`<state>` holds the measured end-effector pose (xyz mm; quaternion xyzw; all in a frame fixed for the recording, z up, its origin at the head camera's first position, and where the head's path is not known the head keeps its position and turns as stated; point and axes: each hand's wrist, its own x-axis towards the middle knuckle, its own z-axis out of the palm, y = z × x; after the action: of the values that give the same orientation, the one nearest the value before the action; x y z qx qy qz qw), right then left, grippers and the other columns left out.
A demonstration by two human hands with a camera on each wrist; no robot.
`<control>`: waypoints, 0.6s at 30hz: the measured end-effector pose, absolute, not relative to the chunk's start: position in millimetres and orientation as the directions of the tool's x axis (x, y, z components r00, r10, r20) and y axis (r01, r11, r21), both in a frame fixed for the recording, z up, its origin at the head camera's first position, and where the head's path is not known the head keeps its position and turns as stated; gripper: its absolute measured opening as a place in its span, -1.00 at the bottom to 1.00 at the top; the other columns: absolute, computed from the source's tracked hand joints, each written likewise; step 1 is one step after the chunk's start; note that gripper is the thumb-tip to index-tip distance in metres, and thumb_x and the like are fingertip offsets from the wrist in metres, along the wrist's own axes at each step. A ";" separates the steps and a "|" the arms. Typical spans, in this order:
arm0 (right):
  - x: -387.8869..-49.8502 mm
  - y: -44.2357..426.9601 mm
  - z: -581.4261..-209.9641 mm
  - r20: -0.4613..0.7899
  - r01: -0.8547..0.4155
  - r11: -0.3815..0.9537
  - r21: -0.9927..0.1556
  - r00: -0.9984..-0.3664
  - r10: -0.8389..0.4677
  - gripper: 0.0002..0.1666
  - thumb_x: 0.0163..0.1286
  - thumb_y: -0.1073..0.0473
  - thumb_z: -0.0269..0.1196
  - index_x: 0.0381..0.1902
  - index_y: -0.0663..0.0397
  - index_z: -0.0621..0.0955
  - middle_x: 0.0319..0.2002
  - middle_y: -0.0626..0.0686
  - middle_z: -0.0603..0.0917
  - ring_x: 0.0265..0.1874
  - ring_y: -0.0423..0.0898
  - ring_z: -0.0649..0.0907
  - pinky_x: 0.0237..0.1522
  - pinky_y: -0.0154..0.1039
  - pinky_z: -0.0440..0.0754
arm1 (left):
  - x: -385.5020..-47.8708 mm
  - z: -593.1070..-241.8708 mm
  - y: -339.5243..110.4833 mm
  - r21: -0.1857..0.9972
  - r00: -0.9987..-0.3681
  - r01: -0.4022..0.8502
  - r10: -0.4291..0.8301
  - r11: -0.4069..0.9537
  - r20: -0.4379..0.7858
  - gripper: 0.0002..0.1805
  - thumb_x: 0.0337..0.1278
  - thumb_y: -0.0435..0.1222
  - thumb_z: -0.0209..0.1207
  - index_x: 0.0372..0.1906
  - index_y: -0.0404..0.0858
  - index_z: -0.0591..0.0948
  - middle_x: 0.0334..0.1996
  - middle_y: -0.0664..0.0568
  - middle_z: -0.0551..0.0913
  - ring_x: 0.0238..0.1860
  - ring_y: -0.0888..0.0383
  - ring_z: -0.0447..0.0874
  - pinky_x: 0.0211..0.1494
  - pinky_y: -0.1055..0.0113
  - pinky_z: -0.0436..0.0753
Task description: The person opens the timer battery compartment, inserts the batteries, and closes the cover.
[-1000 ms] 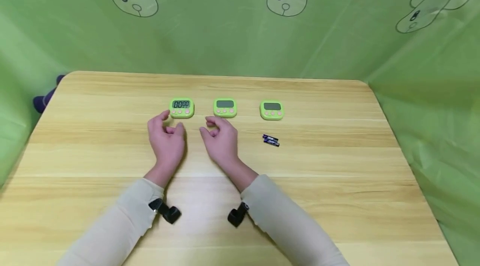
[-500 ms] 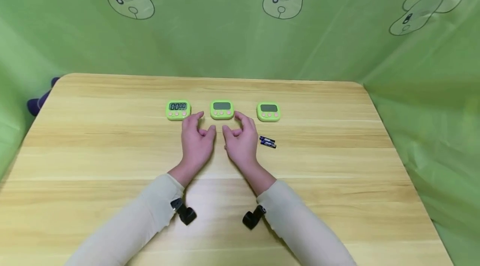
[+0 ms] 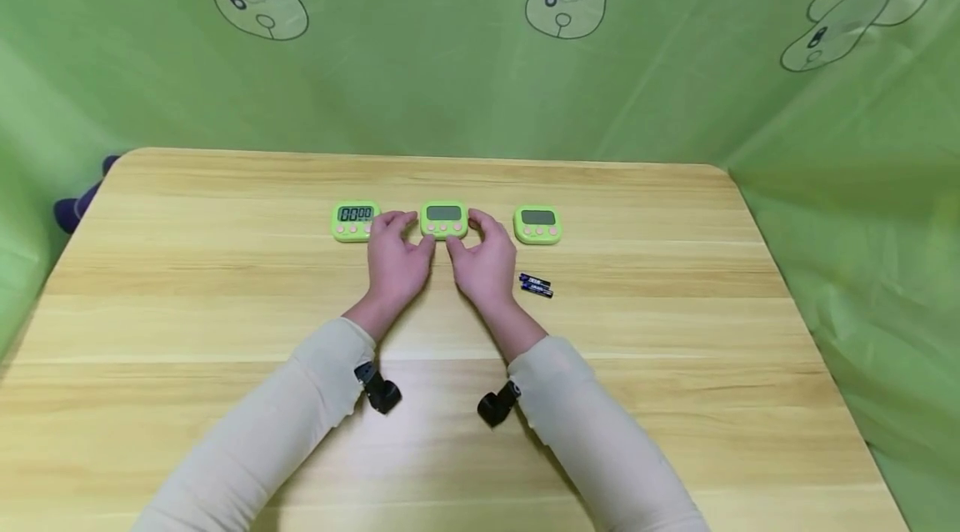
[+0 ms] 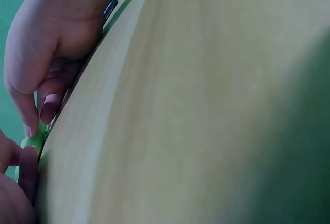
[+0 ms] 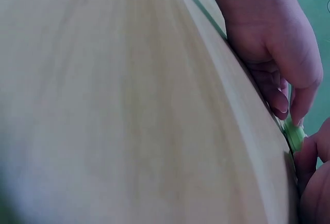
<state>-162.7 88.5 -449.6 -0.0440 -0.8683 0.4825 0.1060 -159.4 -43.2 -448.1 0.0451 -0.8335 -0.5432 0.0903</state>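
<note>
Three green digital timers lie in a row on the table in the head view. At the middle timer (image 3: pixel 444 219), whose screen is blank, my left hand (image 3: pixel 396 267) holds the left side and near edge between thumb and fingers. My right hand (image 3: pixel 486 269) holds its right side the same way. The left timer (image 3: pixel 351 223) reads 00:00, its right corner partly covered by my left fingers. Screen blank, the right timer (image 3: pixel 537 225) sits apart. Both wrist views catch only a green sliver of the middle timer (image 4: pixel 36 140) between the hands.
Two dark batteries (image 3: pixel 536 285) lie side by side just right of my right hand. The wooden table (image 3: pixel 675 332) ends at a green curtain (image 3: pixel 450 98) behind. A purple object (image 3: pixel 75 207) shows beyond the left edge.
Both hands have moved rightward from around the left and middle timers, then forward onto the middle timer, taking hold of its two sides. The timers and batteries stay in place.
</note>
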 end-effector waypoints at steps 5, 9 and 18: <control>-162.1 85.0 -448.7 0.111 0.005 0.520 -0.854 -0.975 0.192 -0.45 0.26 0.23 0.44 0.21 0.18 0.60 0.06 0.07 0.65 -0.47 -0.13 0.65 -0.41 -0.26 0.66 | -159.5 -448.7 -43.4 0.891 -0.980 0.022 -0.167 0.453 0.109 -0.54 0.20 -0.38 0.31 0.19 -0.46 0.58 0.00 -0.22 0.59 -0.28 0.04 0.61 -0.18 0.24 0.64; -158.5 83.6 -449.9 0.116 -0.006 0.478 -0.878 -0.973 0.201 -0.44 0.24 0.23 0.45 0.21 0.17 0.61 0.04 0.06 0.64 -0.42 -0.16 0.69 -0.42 -0.32 0.69 | -155.5 -450.1 -44.6 0.910 -0.973 0.030 -0.196 0.413 0.121 -0.57 0.19 -0.41 0.33 0.16 -0.45 0.60 -0.06 -0.18 0.63 -0.31 0.07 0.62 -0.26 0.29 0.66; -140.5 84.1 -457.0 0.271 -0.175 0.370 -0.913 -0.936 0.226 -0.40 0.15 0.40 0.48 0.18 0.23 0.62 -0.09 0.07 0.62 -0.34 -0.10 0.75 -0.32 -0.41 0.71 | -134.0 -454.4 -43.1 0.952 -0.949 0.099 -0.261 0.289 0.178 -0.64 0.15 -0.45 0.34 0.08 -0.37 0.68 -0.35 -0.08 0.61 -0.45 0.18 0.57 -0.41 0.46 0.55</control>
<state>-140.5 84.1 -457.0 -0.0157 -0.8081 0.5612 0.1784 -134.0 -43.1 -454.4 0.0513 -0.7883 -0.5941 0.1514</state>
